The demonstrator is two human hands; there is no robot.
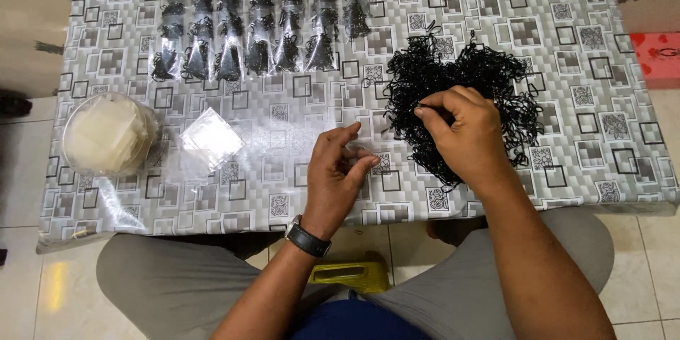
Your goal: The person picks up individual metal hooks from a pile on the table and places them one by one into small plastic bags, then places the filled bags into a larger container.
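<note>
Bands: a black heap of bands (464, 92) lies on the surface (567, 21), right of centre.
Right hand: the right hand (464, 131) rests on the heap's near edge, fingertips pinched on a band.
Left hand: the left hand (336, 173), just left of the heap, pinches a clear bag (363, 150).
Behind: rows of filled bags (258, 25).

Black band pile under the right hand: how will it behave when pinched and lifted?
Probably floppy: the black band pile is thin tangled loops. Likely light, and loops may snag and trail along, since strands interlock where the right hand pinches. Stray loops at the edge suggest it sheds.
</note>
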